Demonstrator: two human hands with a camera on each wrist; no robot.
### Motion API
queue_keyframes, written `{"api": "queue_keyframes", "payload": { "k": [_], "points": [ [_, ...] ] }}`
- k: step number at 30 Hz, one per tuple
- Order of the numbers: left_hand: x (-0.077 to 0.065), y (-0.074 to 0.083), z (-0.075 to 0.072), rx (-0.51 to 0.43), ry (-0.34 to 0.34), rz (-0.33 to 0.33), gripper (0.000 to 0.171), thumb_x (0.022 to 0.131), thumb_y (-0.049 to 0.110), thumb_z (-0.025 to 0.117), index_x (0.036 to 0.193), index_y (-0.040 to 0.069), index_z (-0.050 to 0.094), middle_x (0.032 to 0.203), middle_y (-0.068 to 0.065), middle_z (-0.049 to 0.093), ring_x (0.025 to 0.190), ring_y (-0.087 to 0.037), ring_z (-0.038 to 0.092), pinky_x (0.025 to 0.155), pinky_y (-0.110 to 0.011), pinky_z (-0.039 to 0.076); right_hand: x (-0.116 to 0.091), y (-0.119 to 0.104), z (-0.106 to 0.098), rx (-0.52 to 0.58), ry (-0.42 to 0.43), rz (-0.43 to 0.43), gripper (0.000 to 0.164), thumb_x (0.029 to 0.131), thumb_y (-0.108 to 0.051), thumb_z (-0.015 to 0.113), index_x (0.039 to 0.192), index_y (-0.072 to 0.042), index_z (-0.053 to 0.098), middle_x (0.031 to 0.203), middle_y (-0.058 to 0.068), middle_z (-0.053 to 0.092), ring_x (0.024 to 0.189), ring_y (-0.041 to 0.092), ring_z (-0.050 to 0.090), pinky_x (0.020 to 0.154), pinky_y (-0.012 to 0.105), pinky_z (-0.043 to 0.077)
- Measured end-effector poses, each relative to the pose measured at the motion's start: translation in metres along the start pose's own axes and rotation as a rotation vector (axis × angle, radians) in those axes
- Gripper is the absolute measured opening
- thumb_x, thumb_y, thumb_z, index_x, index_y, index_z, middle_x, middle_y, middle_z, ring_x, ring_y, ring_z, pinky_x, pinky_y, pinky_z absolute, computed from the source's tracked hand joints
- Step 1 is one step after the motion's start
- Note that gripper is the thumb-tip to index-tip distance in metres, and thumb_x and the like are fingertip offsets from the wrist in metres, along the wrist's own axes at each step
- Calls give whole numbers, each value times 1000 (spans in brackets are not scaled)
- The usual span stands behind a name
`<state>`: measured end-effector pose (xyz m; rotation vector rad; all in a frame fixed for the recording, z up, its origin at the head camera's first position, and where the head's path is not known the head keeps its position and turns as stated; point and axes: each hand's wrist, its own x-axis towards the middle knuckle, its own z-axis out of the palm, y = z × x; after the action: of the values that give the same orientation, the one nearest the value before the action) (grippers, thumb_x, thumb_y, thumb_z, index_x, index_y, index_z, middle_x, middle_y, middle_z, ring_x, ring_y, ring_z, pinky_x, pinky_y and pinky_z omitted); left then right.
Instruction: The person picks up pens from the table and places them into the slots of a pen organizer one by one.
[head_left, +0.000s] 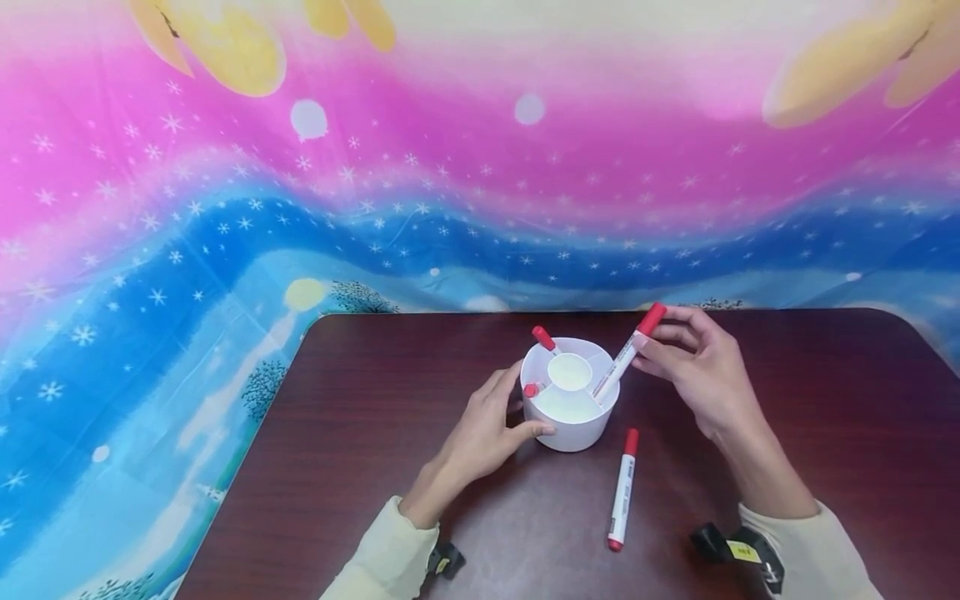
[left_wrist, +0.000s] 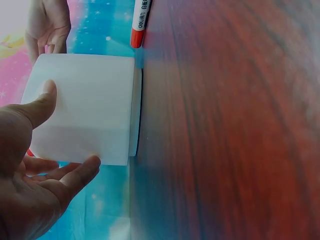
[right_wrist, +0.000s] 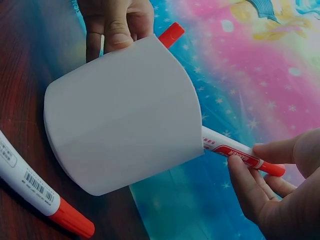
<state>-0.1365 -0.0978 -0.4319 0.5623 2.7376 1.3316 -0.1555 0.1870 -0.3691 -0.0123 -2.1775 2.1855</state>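
The left hand [head_left: 486, 429] grips, thumb opposite fingers, a smooth round white holder [head_left: 573, 433] near the wood-grain tabletop's [head_left: 375, 400] far edge; the right hand [head_left: 708, 375] pinches a red-capped marker [head_left: 619, 364].

Left hand [head_left: 486, 427] grips holder [head_left: 573, 435]; right hand [head_left: 712, 375] pinches marker [head_left: 619, 362], seemingly partly inside.
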Motion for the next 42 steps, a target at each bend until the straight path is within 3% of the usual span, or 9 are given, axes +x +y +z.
{"api": "queue_keyframes", "payload": {
  "k": [5,18,31,42],
  "points": [
    [0,0,0,-12,2,11,97,88,34,90,167,13,37,148,-10,58,136,-26,63,107,-41,59,1,3,3,64,11,2,46,96,-6,81,134,-15,57,101,-1,71,86,8,80,77,27,65],
    [-1,3,0,-26,3,15,96,88,33,90,166,13,37,147,-10,59,135,-24,64,107,-40,59,0,6,12,67,19,-14,40,97,-4,78,132,-11,60,99,-2,72,86,7,79,79,28,66],
    [-1,2,-1,-21,15,25,96,88,32,90,166,12,38,148,-11,59,136,-25,63,106,-40,59,1,8,19,-104,8,-25,52,100,-11,77,145,3,55,103,-5,72,92,2,78,82,29,66],
    [-1,3,0,3,-7,-13,99,88,34,90,168,17,34,147,-8,58,136,-23,63,107,-37,59,-2,5,15,-210,16,-26,52,104,-23,73,148,0,57,106,-12,71,97,2,77,83,24,65]
  ]
}}
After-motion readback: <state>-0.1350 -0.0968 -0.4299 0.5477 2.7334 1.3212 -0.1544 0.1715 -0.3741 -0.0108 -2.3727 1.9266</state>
